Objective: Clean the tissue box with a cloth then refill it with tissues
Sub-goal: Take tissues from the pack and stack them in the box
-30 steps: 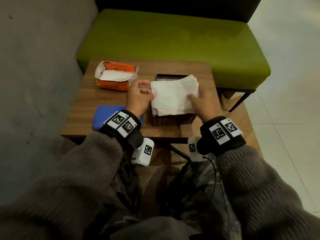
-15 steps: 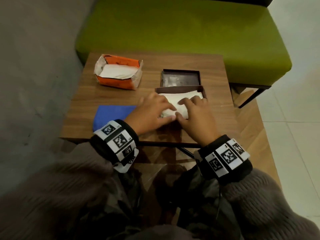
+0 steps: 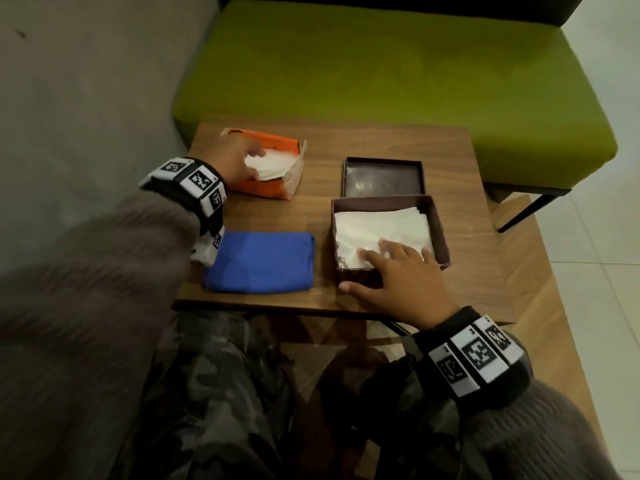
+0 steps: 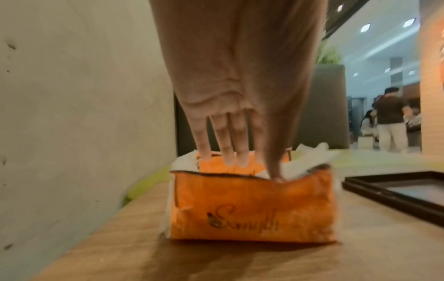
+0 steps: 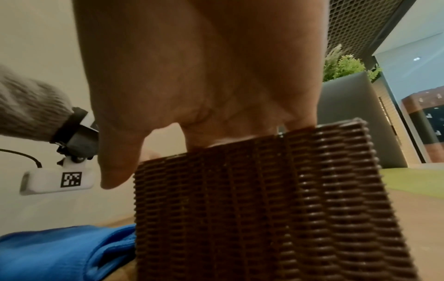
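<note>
My left hand (image 3: pixel 231 160) pinches tissues in the orange pack (image 3: pixel 273 188) at the tabletop's (image 3: pixel 381 140) far left. My right hand (image 3: pixel 401 275) presses flat, fingers straight, on tissues filling the tissue box (image 3: pixel 439 223) near right.

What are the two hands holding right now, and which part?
The left hand reaches into the orange tissue pack, thumb on the tissues at its open top; a real grip can't be told. The right hand holds nothing, resting flat on tissues in the brown box.
</note>
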Demonstrator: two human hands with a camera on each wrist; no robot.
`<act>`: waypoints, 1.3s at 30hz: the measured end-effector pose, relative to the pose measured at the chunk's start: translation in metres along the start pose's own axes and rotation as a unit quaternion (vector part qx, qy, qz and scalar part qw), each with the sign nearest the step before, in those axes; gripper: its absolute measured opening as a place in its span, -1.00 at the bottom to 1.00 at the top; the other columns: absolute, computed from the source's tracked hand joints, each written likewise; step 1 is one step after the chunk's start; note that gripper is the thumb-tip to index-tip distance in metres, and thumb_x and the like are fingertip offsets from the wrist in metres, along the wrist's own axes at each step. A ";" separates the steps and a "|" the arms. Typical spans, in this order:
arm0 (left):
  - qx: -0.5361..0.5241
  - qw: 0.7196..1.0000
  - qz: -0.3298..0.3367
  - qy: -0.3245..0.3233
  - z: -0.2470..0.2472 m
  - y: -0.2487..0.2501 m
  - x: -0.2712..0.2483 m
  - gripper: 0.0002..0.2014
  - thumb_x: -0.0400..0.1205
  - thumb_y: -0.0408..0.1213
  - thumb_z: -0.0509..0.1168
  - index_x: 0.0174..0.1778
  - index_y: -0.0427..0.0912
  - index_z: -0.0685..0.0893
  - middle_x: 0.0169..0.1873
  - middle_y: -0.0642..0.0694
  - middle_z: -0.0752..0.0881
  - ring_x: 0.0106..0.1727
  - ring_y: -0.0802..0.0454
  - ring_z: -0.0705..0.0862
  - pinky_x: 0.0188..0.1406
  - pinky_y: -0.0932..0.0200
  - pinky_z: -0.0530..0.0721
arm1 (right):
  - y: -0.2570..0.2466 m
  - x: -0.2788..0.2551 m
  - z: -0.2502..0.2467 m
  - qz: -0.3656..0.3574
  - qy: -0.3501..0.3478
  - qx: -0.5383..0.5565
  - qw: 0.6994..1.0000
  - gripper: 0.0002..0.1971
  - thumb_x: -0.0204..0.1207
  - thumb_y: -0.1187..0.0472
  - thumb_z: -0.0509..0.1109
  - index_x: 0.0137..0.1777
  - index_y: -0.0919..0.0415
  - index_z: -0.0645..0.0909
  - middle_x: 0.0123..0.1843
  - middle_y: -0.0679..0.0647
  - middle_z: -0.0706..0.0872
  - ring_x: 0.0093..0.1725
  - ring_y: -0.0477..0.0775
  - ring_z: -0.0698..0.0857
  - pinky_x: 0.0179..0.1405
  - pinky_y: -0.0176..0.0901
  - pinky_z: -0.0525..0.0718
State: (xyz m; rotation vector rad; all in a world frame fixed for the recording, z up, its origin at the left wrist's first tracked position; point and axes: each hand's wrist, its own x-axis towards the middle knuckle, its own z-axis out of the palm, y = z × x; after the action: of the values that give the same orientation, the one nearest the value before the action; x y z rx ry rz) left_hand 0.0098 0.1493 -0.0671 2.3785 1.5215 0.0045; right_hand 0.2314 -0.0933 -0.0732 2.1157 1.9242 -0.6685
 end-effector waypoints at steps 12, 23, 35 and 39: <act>0.110 0.989 0.072 -0.069 0.022 0.002 0.027 -0.71 0.56 -0.09 0.37 -0.13 -0.30 0.62 -0.21 -0.30 0.68 -0.20 -0.19 0.57 -0.23 0.05 0.45 | 0.004 0.002 0.004 -0.001 0.027 0.013 1.000 -0.13 0.34 -0.62 -0.17 0.58 -0.23 0.30 0.68 0.05 0.28 0.65 0.12 0.26 0.63 0.23 0.14; 0.112 0.990 0.034 -0.084 0.019 0.008 0.025 -0.83 0.56 -0.27 0.37 -0.04 -0.29 0.62 0.00 -0.36 0.71 0.04 -0.28 0.64 -0.05 0.00 0.50 | 0.003 0.003 0.011 0.003 0.053 0.009 0.999 0.01 0.16 -0.58 -0.41 0.57 -0.24 0.32 0.66 0.04 0.33 0.63 0.12 0.30 0.62 0.26 0.16; -0.144 0.981 -0.044 0.125 -0.006 -0.009 0.007 -0.64 0.52 -0.40 0.40 0.22 -0.41 0.61 0.08 -0.39 0.70 0.09 -0.27 0.66 -0.09 0.12 0.46 | 0.004 0.002 0.010 0.004 0.053 0.022 0.998 -0.27 0.46 -0.52 0.00 0.57 -0.21 0.32 0.67 0.05 0.30 0.65 0.12 0.25 0.64 0.25 0.08; -0.241 0.941 -0.075 0.227 -0.018 -0.011 -0.009 -0.60 0.52 -0.32 0.38 0.28 -0.30 0.58 0.15 -0.24 0.69 0.09 0.00 0.62 -0.05 0.22 0.50 | 0.004 0.002 0.010 0.005 0.058 0.031 0.998 -0.31 0.49 -0.48 0.06 0.57 -0.20 0.33 0.67 0.05 0.30 0.65 0.11 0.25 0.64 0.24 0.05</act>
State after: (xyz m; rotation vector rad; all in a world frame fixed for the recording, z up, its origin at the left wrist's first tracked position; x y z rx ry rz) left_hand -0.0072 0.1507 -0.0514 1.9375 1.6479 0.8428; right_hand 0.2337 -0.0963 -0.0832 2.2466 1.9738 -0.6256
